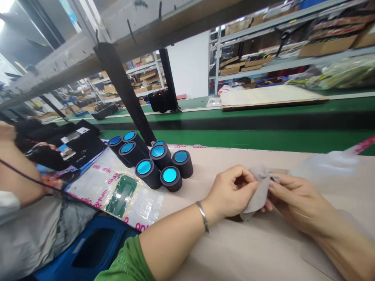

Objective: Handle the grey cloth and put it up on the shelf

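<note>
A small grey cloth is pinched between my two hands above the table. My left hand, with a silver bracelet at the wrist, grips its left side with thumb and curled fingers. On the right, my right hand pinches the cloth's upper edge between thumb and fingers. Whether anything is wrapped inside the cloth is hidden. To the left of my hands stand several black cylinders with shiny blue round tops, upright in a loose group. A blurred, whitish translucent bottle with a pink-marked nozzle is beyond my right hand.
Clear tape with pink print covers the table's left part. A co-worker's arm is at far left, near black boxes. A blue plastic stool stands below. A dark post rises behind the cylinders, before a green conveyor.
</note>
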Tool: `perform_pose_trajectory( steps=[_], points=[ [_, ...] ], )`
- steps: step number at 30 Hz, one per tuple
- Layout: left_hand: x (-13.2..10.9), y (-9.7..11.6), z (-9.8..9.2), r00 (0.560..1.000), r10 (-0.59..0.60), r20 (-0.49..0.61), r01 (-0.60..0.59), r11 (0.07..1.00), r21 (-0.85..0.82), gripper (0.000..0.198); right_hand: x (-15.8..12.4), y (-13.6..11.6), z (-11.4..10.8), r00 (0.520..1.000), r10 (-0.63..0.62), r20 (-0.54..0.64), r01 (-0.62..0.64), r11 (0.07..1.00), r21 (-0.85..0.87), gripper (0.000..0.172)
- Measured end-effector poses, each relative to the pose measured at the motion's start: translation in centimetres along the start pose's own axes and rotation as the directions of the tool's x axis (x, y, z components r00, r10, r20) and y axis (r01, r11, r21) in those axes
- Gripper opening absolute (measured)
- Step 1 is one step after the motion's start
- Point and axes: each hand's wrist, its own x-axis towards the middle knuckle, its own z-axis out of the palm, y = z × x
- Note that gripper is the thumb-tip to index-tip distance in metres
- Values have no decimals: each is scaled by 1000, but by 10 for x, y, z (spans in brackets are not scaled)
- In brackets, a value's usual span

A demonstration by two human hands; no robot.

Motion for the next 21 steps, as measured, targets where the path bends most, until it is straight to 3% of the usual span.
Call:
perform_pose_trajectory(
  steps=[4, 7, 10, 13, 16, 21],
  points=[
    [-7, 2, 0, 991, 129, -34, -107, 917, 384, 18, 3, -3, 6, 997, 75, 7, -75, 997, -32, 49],
    [-9, 2, -1, 988, 152, -40, -120, 891, 438, 3, 5, -1, 10, 993, 120, -19, -121, 991, -59, 64],
    [-6, -2, -3, 993, 116, 14, -110, 881, 460, 36, 8, 5, 11, 979, 190, -72, -196, 977, -87, 76],
    [-1, -4, -5, 997, 36, 67, -66, 855, 515, 40, 11, 10, 13, 938, 310, -157, -331, 934, -136, 55],
    [4, -6, -10, 999, -7, 36, -15, 818, 575, 35, 16, 10, 17, 869, 404, -287, -468, 859, -206, 30],
    [12, -11, -20, 998, -67, -12, 55, 685, 726, 35, 21, 0, 25, 768, 450, -455, -619, 703, -350, 27]
  ],
)
